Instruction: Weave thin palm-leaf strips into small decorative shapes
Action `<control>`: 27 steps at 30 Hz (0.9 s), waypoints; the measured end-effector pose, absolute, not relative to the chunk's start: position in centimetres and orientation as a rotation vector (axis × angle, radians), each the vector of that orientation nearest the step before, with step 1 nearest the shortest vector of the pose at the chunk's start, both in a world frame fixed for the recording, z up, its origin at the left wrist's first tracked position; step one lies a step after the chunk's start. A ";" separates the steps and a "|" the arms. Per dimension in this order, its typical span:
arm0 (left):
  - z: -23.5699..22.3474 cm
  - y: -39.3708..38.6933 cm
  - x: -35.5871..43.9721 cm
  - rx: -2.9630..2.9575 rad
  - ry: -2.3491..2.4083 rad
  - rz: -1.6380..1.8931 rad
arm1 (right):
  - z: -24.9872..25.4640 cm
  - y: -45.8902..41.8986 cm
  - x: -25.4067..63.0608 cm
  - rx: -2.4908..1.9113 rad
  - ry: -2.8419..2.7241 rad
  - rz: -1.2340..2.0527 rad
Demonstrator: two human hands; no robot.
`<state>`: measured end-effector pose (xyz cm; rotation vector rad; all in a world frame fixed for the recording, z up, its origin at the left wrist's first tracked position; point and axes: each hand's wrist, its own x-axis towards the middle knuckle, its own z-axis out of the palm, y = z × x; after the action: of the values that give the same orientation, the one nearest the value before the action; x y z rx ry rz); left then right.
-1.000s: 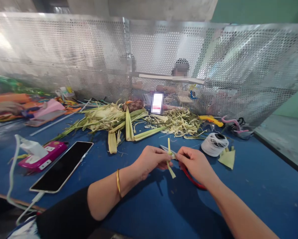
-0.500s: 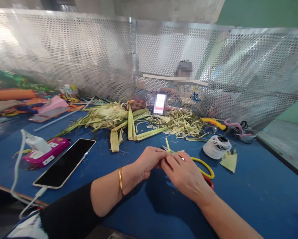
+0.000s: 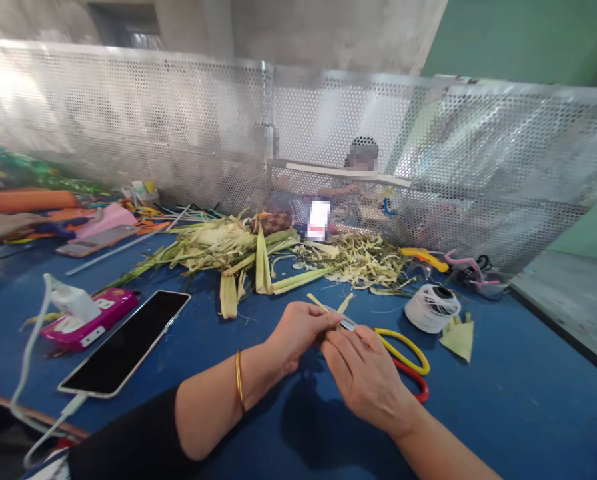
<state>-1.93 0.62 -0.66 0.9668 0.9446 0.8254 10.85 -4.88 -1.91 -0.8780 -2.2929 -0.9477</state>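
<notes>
My left hand [image 3: 298, 331] pinches a thin pale-green leaf strip [image 3: 318, 303] whose two ends stick up past the fingertips. Fingertip to fingertip with it, my right hand [image 3: 364, 373] is closed on the same strip. Scissors [image 3: 407, 351] with one yellow and one red handle loop lie on the blue table [image 3: 503, 413] under and to the right of my right hand. Their metal blade tip shows between my two hands. A gold bangle sits on my left wrist.
Long palm leaves [image 3: 218, 243] and shredded leaf scraps [image 3: 363, 255] are heaped behind my hands. To the left lie a black phone [image 3: 123, 340] and a pink power bank [image 3: 91, 319]; on the right are a white thread spool [image 3: 432, 307] and a folded leaf piece [image 3: 458, 335]. A perforated metal screen [image 3: 128, 133] closes off the back, with people behind it.
My right hand has let go of the scissors, which now lie on the table, and has come over to the strip beside my left hand. The strip has tilted from upright to slanting left.
</notes>
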 end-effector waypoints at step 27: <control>0.3 0.9 -2.6 0.982 0.869 0.942 | -2.2 -4.1 11.9 -1.196 -1.819 -0.130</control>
<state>-2.62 0.94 0.34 0.9818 0.8694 0.9416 11.90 -4.11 -2.23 -1.1960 -1.8193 -0.1297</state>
